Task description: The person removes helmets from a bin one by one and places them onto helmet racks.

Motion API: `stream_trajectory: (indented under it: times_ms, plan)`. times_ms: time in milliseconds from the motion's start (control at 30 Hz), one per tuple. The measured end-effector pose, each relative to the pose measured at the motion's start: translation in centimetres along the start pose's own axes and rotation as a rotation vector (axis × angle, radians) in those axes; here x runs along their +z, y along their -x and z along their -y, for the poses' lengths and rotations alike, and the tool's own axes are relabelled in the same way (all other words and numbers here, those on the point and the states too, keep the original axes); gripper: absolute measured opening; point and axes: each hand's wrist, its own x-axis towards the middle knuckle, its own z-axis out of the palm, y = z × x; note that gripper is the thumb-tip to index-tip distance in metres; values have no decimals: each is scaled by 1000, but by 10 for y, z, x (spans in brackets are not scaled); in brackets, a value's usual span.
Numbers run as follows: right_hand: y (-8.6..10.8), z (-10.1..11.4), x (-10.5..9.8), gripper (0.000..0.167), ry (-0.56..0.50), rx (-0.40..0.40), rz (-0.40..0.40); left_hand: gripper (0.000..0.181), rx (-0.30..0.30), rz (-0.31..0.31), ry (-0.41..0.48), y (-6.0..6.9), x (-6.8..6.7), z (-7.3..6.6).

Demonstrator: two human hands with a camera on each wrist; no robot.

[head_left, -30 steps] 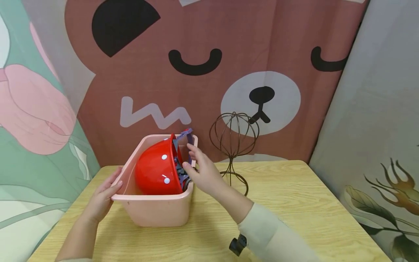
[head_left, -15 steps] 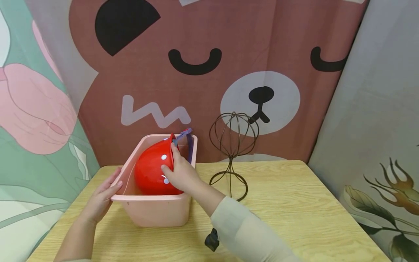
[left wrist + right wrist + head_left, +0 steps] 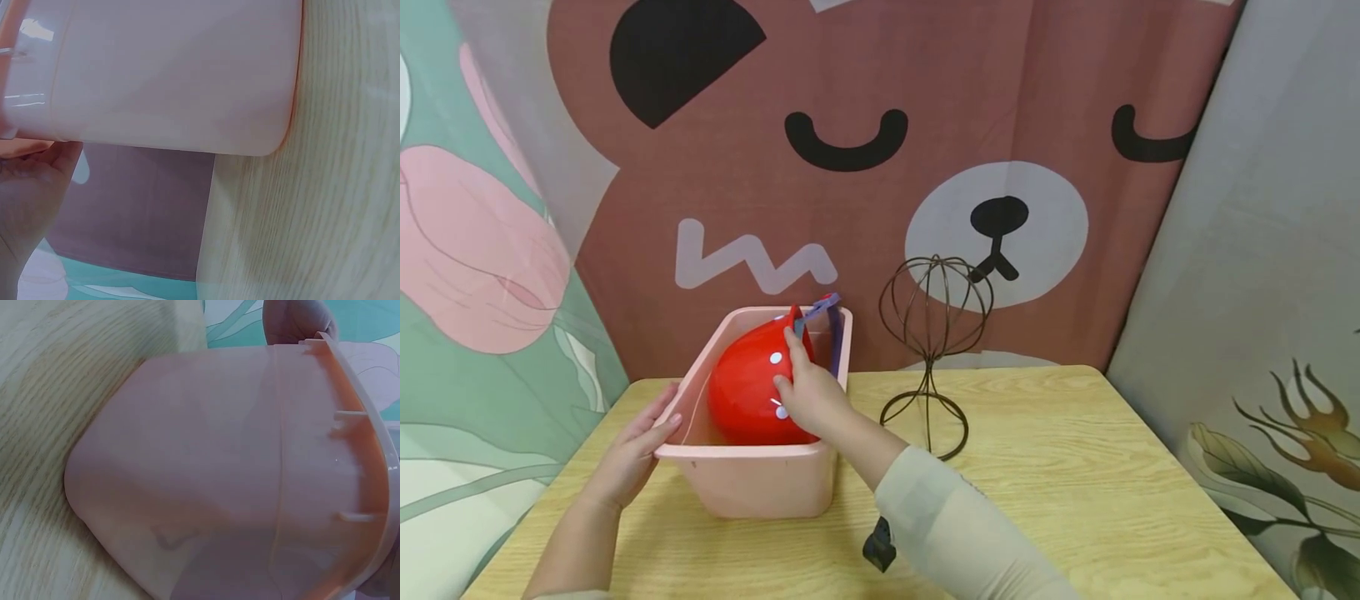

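A red helmet (image 3: 741, 387) with white dots lies on its side in a pink plastic bin (image 3: 756, 483), its opening turned to the right. A purple strap (image 3: 837, 337) shows by the bin's far right corner. My right hand (image 3: 816, 398) grips the helmet's edge, thumb on the outer shell; its other fingers are mostly hidden. At the bin's left rim, my left hand (image 3: 636, 454) holds on with the thumb over the edge. The left wrist view shows the bin's side (image 3: 169, 75) above the left hand (image 3: 28, 200). The bin's outer wall (image 3: 206, 444) fills the right wrist view.
A dark wire stand (image 3: 928, 358) with a globe-shaped top stands upright on the wooden table (image 3: 1060, 483), right of the bin. Close behind the table hangs a curtain (image 3: 1015, 83) with a bear face. A black device (image 3: 878, 546) hangs beneath the right sleeve.
My right hand has moved left from beside the helmet's opening and taken hold of its edge. The left hand, the bin and the wire stand stay in place.
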Motion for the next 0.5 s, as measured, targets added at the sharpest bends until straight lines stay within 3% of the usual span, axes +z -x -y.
stream_trajectory:
  times_ms: [200,500]
  plan:
    - [0,-1,1,70,-37,-4,-48,67,-2,1,10,-1,1,0]
    - [-2,-7,-2,63,-307,27,-158,68,-43,-13,-28,-2,2,-4]
